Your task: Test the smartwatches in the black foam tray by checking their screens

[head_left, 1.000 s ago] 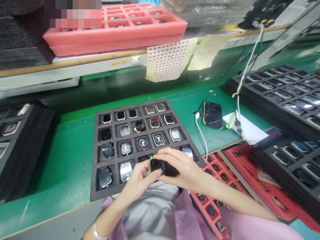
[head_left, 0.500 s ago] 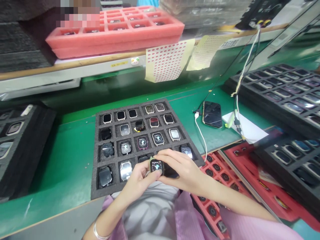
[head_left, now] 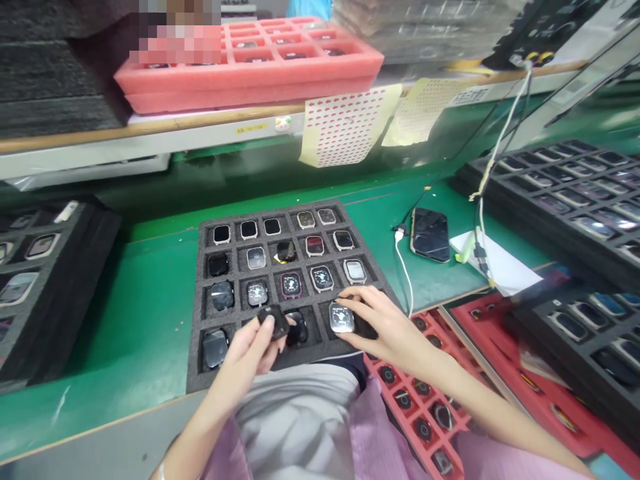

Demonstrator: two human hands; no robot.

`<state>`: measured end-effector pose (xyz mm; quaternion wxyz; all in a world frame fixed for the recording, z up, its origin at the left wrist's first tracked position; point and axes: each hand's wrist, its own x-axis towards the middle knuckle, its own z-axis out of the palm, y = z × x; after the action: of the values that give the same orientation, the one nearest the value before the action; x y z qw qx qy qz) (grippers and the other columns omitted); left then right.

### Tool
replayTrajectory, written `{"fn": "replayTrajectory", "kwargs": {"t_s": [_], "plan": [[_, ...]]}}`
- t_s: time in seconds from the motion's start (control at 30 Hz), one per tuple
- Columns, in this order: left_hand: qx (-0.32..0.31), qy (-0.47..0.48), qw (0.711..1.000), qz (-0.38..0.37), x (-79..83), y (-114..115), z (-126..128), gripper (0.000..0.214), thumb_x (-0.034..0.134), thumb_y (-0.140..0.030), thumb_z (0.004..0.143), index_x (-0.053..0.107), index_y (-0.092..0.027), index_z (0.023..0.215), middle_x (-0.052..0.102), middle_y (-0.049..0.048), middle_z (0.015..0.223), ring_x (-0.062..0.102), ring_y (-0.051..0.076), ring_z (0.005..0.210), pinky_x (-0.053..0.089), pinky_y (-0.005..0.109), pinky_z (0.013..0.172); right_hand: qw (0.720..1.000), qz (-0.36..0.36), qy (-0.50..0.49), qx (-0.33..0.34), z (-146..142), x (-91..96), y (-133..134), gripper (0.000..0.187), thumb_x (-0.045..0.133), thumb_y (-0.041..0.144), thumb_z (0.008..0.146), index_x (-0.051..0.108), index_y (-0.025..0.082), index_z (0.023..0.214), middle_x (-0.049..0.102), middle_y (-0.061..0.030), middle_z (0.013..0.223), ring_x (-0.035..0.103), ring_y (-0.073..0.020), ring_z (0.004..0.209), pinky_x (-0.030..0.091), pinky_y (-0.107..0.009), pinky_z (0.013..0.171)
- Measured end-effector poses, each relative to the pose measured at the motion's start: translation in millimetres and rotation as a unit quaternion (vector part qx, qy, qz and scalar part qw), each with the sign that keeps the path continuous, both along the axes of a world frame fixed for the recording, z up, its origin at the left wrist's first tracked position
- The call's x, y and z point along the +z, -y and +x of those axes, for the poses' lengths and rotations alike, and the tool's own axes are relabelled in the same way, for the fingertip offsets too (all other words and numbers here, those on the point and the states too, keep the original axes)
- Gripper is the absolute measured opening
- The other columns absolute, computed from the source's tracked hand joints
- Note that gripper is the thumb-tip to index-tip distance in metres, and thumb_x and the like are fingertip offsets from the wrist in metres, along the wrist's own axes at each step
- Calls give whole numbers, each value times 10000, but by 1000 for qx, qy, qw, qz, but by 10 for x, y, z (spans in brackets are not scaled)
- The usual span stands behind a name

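A dark grey foam tray (head_left: 192, 373) on the bench holds several smartwatches in its square pockets. Between thumb and fingers of my left hand (head_left: 250, 350) is a black rounded-square piece (head_left: 273, 323), about as big as a watch; its exact kind is unclear. My right hand (head_left: 377, 320) has thumb and fingertips on the sides of a lit smartwatch (head_left: 342, 316) in a front-row pocket at the right. A dark round-edged watch (head_left: 297, 328) lies in the pocket beside my left fingers. Another lit watch (head_left: 321, 278) sits one row behind.
A phone (head_left: 430, 234) and a white cable (head_left: 405, 267) lie right of the tray. Dark foam trays of watches stand at left (head_left: 75, 300) and right (head_left: 500, 190). A red foam tray (head_left: 407, 440) sits low beside my lap. A pink foam tray (head_left: 250, 90) rests on the shelf.
My hands, together at a lit watch before, are now apart. The lit watch is down in a tray pocket under my right hand; my left hand holds the black piece.
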<state>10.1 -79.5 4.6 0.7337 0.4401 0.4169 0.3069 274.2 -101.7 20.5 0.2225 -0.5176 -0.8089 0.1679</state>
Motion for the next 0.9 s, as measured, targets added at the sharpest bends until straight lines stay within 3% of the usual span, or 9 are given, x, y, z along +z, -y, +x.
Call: {"fn": "replayTrajectory", "kwargs": {"t_s": [0.13,0.23,0.4,0.5,0.6,0.7,0.8,0.9], "plan": [[10,-11,1000,14,-42,-54,-151,369,516,-471,899,615,-117,922,500,-27,580,194,19,396,136,170,359,997,10,45,57,-170,57,-73,418,647,267,878,520,154,1259,566,-127,1195,508,-267,1068,438,-435,915],[1,-16,1000,16,-93,-52,-175,373,503,-471,907,612,-121,841,362,-80,456,151,30,380,132,171,350,984,15,106,141,-461,103,-184,321,624,264,896,565,149,1189,618,-107,1107,530,-256,985,457,-400,843],[13,42,999,23,-124,-51,-190,371,462,-470,929,586,-139,816,337,-67,556,241,50,467,238,169,429,957,47,225,178,-783,39,-310,299,617,170,869,570,109,1158,612,-130,1027,531,-296,959,463,-428,790],[4,66,998,12,-105,-76,-219,281,565,-423,889,593,-152,958,419,-44,656,271,49,515,247,167,459,965,17,190,181,-712,23,-344,357,695,211,816,576,112,1137,599,-119,1030,543,-291,936,479,-439,803],[-16,62,998,18,-79,-108,-229,316,665,-378,825,594,-159,1042,522,-6,777,355,55,573,286,172,501,984,-24,78,156,-581,60,-349,406,708,201,801,556,125,1169,579,-105,1038,557,-249,942,501,-382,820],[-46,51,997,48,-66,-130,-202,339,709,-356,783,631,-141,1033,594,37,844,475,102,680,367,200,581,991,13,-23,128,-564,124,-325,439,630,193,863,488,132,1273,540,-130,1116,536,-239,1029,497,-369,861],[-77,30,994,65,-59,-128,-155,406,687,-358,796,628,-155,1143,650,58,902,540,139,731,436,246,664,987,63,-24,144,-691,175,-318,384,569,187,891,501,123,1263,541,-151,1126,529,-256,1032,498,-402,859],[-52,8,996,74,-48,-104,-119,426,646,-363,826,602,-171,1203,678,57,936,591,172,806,479,293,756,983,62,14,170,-820,199,-358,332,553,151,875,549,116,1206,578,-145,1084,551,-261,1001,508,-415,851]]}}
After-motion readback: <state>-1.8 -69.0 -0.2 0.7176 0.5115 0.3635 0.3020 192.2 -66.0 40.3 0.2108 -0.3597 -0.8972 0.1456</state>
